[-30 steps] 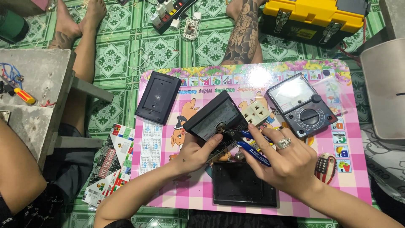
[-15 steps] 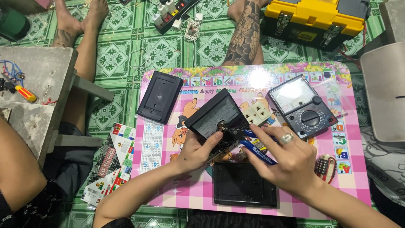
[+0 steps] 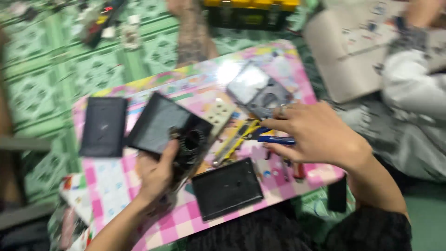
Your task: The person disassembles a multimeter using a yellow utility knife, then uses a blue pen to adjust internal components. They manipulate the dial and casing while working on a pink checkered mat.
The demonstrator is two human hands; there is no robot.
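A floor (image 3: 55, 79) of green patterned tiles is seen around a low worktop (image 3: 116, 186) covered in a pink checked and cartoon-printed surface, the whole view being blurred. Beyond the worktop's far edge a yellow and black toolbox (image 3: 253, 11) is set on the floor, and a flat grey board (image 3: 344, 56) lies off the far right corner. A bright patch of light is reflected near the worktop's far edge, and a grey stool edge (image 3: 23, 144) is glimpsed at the left.

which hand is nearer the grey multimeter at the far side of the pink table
Right. The right hand lies just beside the multimeter, fingertips almost at its edge; the left hand is farther off, holding the black device.
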